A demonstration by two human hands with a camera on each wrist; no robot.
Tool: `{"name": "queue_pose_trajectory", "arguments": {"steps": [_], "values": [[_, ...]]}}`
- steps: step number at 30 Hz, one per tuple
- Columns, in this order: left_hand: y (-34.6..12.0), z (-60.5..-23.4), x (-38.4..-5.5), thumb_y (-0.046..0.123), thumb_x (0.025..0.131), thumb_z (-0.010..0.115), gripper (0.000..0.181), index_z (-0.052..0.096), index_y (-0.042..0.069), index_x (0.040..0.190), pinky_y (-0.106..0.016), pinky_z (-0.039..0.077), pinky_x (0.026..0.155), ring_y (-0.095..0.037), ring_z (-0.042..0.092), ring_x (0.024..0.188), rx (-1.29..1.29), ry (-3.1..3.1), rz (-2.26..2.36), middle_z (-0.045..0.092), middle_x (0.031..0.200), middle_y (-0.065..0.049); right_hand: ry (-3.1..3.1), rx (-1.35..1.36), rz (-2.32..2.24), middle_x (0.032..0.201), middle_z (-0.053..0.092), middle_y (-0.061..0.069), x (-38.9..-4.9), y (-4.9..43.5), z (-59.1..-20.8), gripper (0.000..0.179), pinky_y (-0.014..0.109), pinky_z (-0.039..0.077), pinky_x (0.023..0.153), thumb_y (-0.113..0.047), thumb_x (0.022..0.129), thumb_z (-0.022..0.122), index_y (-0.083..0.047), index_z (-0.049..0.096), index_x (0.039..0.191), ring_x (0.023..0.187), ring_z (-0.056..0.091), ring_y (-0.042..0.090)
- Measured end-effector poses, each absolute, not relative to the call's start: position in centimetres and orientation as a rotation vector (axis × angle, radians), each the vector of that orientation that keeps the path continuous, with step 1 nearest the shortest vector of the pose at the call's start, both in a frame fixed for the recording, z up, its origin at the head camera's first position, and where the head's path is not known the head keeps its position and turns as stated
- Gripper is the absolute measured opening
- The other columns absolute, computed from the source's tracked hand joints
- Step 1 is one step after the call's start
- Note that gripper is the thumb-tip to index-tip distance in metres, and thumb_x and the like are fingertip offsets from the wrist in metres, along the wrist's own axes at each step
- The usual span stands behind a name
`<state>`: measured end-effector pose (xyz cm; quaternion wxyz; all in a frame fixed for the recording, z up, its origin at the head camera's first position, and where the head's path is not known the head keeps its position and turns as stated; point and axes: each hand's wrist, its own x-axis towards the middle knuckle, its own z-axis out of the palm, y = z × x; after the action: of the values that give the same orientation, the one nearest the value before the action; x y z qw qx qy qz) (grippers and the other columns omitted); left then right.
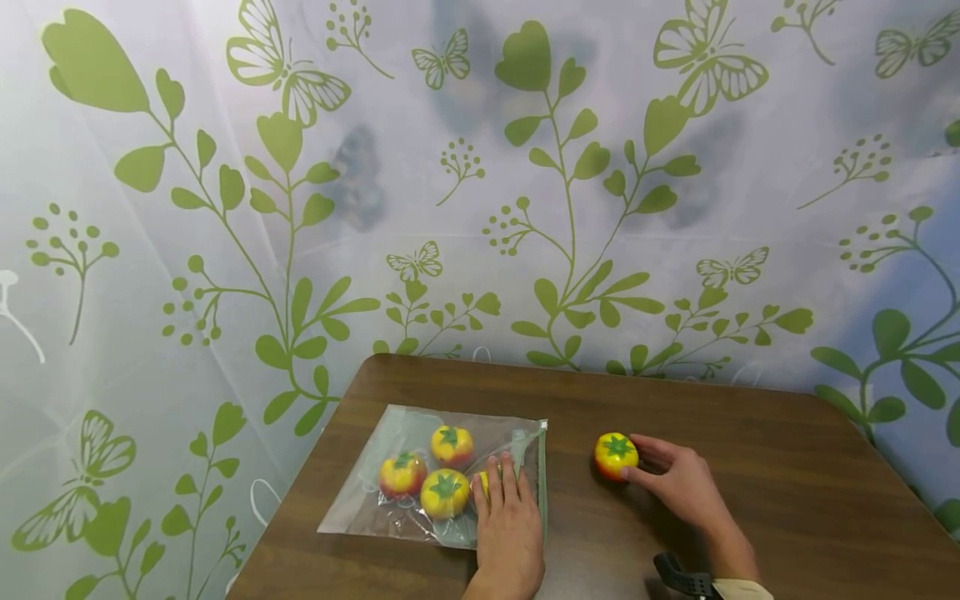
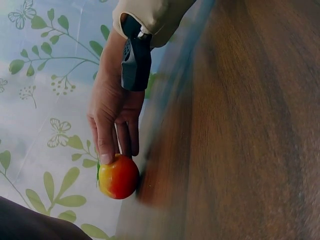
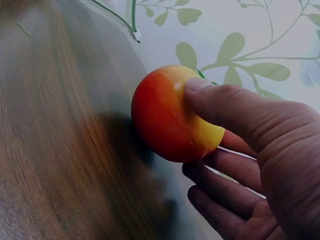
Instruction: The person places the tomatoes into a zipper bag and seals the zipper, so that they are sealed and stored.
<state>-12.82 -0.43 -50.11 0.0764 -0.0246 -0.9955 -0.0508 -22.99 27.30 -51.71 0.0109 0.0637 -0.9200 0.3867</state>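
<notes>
A yellow-and-red toy tomato [image 1: 616, 456] with a green star-shaped top is pinched between the thumb and fingers of my right hand [image 1: 690, 483], over the right part of the table. The right wrist view shows the thumb pressed on the tomato's [image 3: 165, 120] yellow side. My left hand [image 1: 510, 529] rests with straight fingers on the right part of a clear zip bag [image 1: 352, 508]. Several similar tomatoes [image 1: 445, 493] lie inside that bag, one partly hidden under the left fingers. In the left wrist view the right hand [image 2: 112, 110] reaches down to the held tomato.
The brown wooden table [image 1: 750, 433] has rounded back corners. Behind it hangs a pale curtain [image 1: 420, 300] printed with green leaves and butterflies. A green zip strip [image 1: 543, 483] runs along the bag's right edge. A black band [image 1: 678, 575] circles the right wrist.
</notes>
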Motion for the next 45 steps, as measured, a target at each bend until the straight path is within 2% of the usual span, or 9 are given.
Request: {"name": "queue_pose_trajectory", "arguments": {"steps": [7,14,18,26,38,45], "values": [[-0.4,-49.9,-12.8,0.009,0.073,0.097,0.090,0.059,0.004,0.155,-0.062,0.033,0.129,-0.042,0.039,0.162,-0.080,-2.998,-0.166,0.042,0.173,-0.019,-2.901,0.192,1.208,0.140,0.073,0.025,-23.0,26.9,-51.4,0.077,0.058,0.059,0.105,-0.051,0.091,0.088,-0.004,0.066,0.149,0.124,0.075,0.040],[-0.4,-49.9,-12.9,0.007,0.082,0.091,0.081,0.058,0.004,0.155,-0.062,0.034,0.129,-0.043,0.039,0.161,-0.096,-2.990,-0.153,0.043,0.173,-0.020,-2.910,0.172,1.190,0.139,0.074,0.022,-23.1,26.9,-51.4,0.078,0.060,0.057,0.107,-0.054,0.090,0.088,-0.006,0.068,0.148,0.124,0.076,0.038],[-0.4,-49.9,-12.9,0.009,0.082,0.090,0.080,0.058,0.004,0.156,-0.062,0.034,0.129,-0.043,0.039,0.161,-0.101,-2.994,-0.134,0.043,0.173,-0.020,-2.903,0.187,1.225,0.139,0.074,0.021,-22.9,26.7,-51.1,0.076,0.056,0.059,0.105,-0.053,0.090,0.088,-0.007,0.069,0.147,0.124,0.076,0.037],[-0.5,-49.8,-12.8,0.009,0.083,0.090,0.079,0.059,0.004,0.155,-0.062,0.034,0.128,-0.043,0.039,0.161,-0.100,-2.996,-0.132,0.043,0.172,-0.020,-2.816,0.374,1.381,0.141,0.074,0.019,-22.5,25.3,-49.7,0.068,0.046,0.064,0.097,-0.040,0.090,0.091,-0.007,0.070,0.146,0.123,0.077,0.033],[-0.4,-49.8,-12.9,0.015,0.080,0.094,0.087,0.055,0.003,0.157,-0.063,0.030,0.130,-0.043,0.038,0.162,-0.096,-3.032,-0.155,0.041,0.173,-0.021,-2.806,0.549,1.425,0.139,0.076,0.011,-22.7,21.6,-49.4,0.066,0.046,0.062,0.102,-0.039,0.088,0.093,-0.010,0.072,0.143,0.124,0.077,0.030],[-0.4,-49.6,-13.1,0.018,0.078,0.097,0.095,0.052,0.002,0.160,-0.063,0.028,0.131,-0.043,0.035,0.163,-0.090,-3.069,-0.174,0.038,0.175,-0.021,-2.792,0.667,1.479,0.139,0.076,0.014,-22.9,19.6,-49.7,0.065,0.048,0.061,0.103,-0.038,0.090,0.092,-0.006,0.072,0.142,0.125,0.076,0.033]]}}
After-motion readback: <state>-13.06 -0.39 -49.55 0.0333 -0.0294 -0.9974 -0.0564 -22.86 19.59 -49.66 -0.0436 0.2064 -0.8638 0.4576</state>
